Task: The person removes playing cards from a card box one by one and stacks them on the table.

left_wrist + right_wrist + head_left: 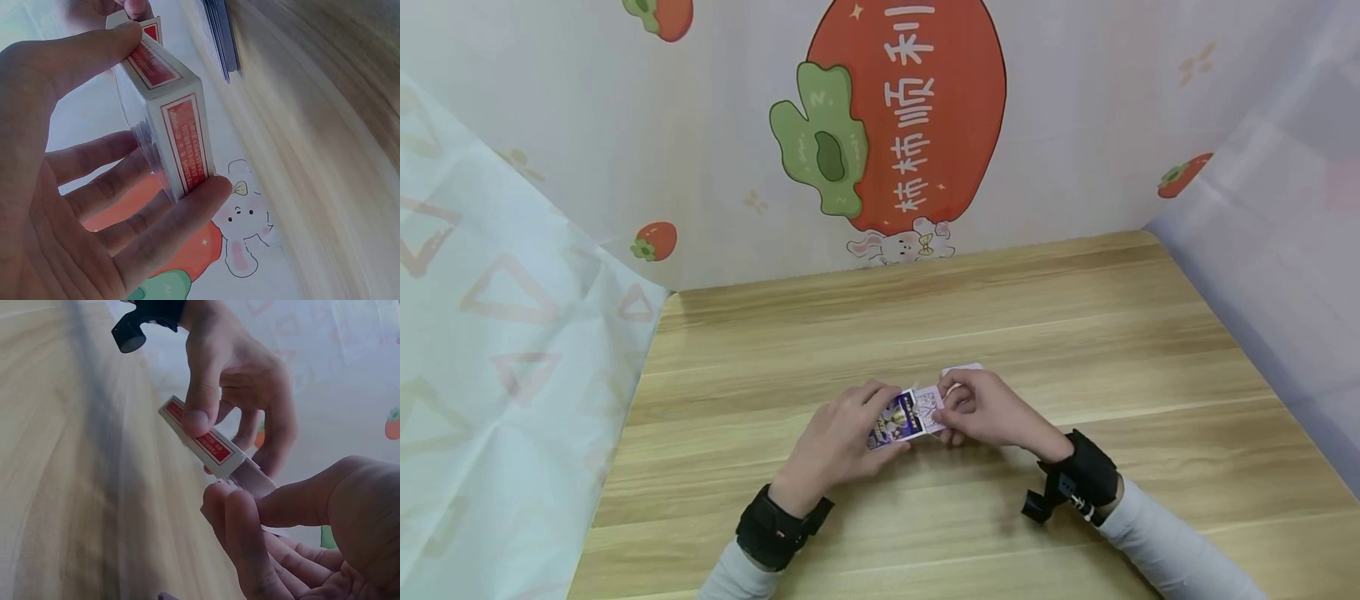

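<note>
My left hand (838, 433) grips a small card box (897, 421) by its edges, thumb on one narrow side and fingers on the opposite side. The box has a purple and yellow printed face, and its white sides carry red panels (186, 144). From its right end sticks out a pale card (928, 407) with a line pattern. My right hand (992, 408) pinches that protruding part between thumb and fingers, close to the box mouth. How many cards it pinches, I cannot tell. Just beyond the right hand, a stack of cards (219, 37) lies on the table, partly hidden in the head view.
The wood-grain table (760, 350) stretches around both hands. At its back hangs a white cloth (722, 167) printed with a large persimmon and a rabbit. More pale cloth hangs along the left and right sides. Each wrist wears a black camera strap (1078, 471).
</note>
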The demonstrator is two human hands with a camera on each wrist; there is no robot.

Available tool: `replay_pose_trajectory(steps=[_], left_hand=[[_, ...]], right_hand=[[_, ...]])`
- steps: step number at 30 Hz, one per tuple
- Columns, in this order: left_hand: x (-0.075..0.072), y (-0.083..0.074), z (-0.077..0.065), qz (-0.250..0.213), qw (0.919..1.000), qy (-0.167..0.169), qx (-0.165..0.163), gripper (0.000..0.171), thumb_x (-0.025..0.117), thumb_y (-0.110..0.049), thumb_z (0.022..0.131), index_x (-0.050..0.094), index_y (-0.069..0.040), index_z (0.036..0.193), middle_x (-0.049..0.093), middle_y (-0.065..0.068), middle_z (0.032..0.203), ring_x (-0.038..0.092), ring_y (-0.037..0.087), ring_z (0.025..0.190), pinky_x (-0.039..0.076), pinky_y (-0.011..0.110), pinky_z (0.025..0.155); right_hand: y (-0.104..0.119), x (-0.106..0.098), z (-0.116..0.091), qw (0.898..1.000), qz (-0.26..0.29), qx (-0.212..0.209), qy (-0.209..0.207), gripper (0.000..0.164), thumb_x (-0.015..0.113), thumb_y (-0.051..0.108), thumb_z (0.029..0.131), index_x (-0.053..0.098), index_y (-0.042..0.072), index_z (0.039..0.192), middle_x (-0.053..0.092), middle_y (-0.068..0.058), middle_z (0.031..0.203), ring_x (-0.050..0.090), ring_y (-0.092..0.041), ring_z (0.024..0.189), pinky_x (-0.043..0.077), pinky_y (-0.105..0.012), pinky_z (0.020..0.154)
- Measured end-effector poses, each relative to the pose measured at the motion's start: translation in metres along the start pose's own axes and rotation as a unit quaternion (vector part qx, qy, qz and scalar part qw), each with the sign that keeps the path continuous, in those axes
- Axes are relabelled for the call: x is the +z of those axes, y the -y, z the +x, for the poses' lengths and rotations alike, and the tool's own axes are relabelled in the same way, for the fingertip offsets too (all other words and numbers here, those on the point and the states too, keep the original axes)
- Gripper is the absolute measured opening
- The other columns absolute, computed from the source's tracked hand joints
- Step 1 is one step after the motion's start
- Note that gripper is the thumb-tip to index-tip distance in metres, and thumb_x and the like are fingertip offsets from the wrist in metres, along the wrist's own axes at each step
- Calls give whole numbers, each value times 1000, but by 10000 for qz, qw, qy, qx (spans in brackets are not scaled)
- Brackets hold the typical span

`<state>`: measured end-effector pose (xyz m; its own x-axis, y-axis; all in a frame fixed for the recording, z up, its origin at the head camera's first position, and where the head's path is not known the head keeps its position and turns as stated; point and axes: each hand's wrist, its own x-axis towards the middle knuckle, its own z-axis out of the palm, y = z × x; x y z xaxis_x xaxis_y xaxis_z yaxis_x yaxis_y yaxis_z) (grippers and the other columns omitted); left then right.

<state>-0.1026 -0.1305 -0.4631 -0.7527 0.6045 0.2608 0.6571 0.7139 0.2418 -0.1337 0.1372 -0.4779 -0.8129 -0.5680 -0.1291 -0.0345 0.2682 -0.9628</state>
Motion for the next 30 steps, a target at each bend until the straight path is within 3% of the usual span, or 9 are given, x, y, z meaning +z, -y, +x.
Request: replay_pose_trajectory(steps=[11, 20, 30], left_hand=[[-1, 4, 0, -58, 9999, -36, -123, 72, 89, -46, 84, 62, -11, 141, 72, 6, 124, 72, 18, 97, 60, 32, 74], [-1, 6, 0, -67, 9999, -17, -114, 71, 89, -44, 84, 63, -11, 140, 71, 6, 125, 71, 17, 98, 60, 31, 75], [-1, 7, 0, 17, 10000, -35, -6, 69, 86, -44, 84, 63, -10, 139, 70, 5, 127, 71, 17, 101, 61, 32, 77]], right_hand=[[4, -16, -2, 9996, 120, 226, -97, 27, 74, -2, 96, 59, -8, 119, 74, -27, 96, 76, -49, 82, 64, -55, 71], [6, -27, -4, 9983, -384, -51, -440, 25, 75, -1, 94, 64, -4, 117, 73, -13, 96, 77, -30, 89, 64, -30, 78], [9, -41, -7, 9960, -480, -81, -756, 17, 73, 6, 100, 68, 1, 115, 72, -15, 101, 77, -32, 89, 61, -31, 70]])
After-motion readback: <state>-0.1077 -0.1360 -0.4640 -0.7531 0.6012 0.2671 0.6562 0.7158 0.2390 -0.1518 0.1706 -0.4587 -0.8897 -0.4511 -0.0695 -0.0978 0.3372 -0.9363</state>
